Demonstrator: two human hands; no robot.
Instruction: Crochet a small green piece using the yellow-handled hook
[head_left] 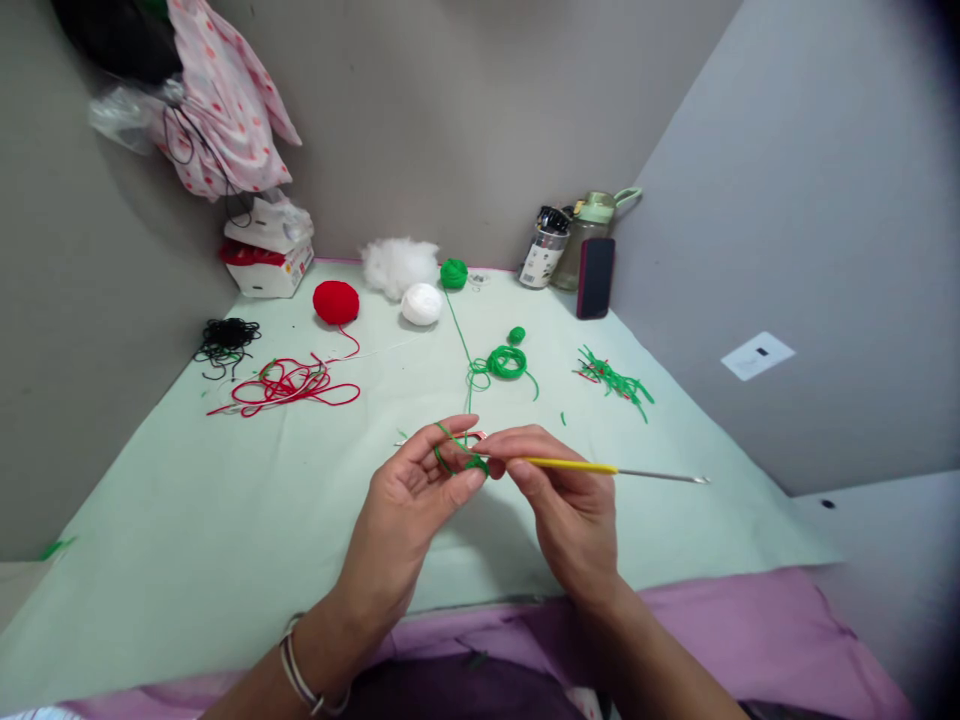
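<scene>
My right hand point(566, 500) is closed around a crochet hook point(574, 465) with a yellow grip, its spare metal end sticking out to the right. Pinched between the thumb and fingers of my left hand point(412, 485) is a small green crochet piece point(477, 464), with green yarn looped over the fingers. The hook's working tip meets the piece, though the stitch is too small to make out. From there the yarn runs up the table to a green yarn ball point(454, 274). Partly hidden behind my fingers lies a pair of scissors point(476, 437) with reddish handles.
Coiled green yarn point(508, 362) and a small green crocheted ball point(517, 335) lie beyond my hands. Red yarn point(292, 385) tangles at left, near a red ball point(336, 302). Green scraps point(615, 381) lie right. A phone point(595, 278) leans against a bottle point(574, 250) by the wall.
</scene>
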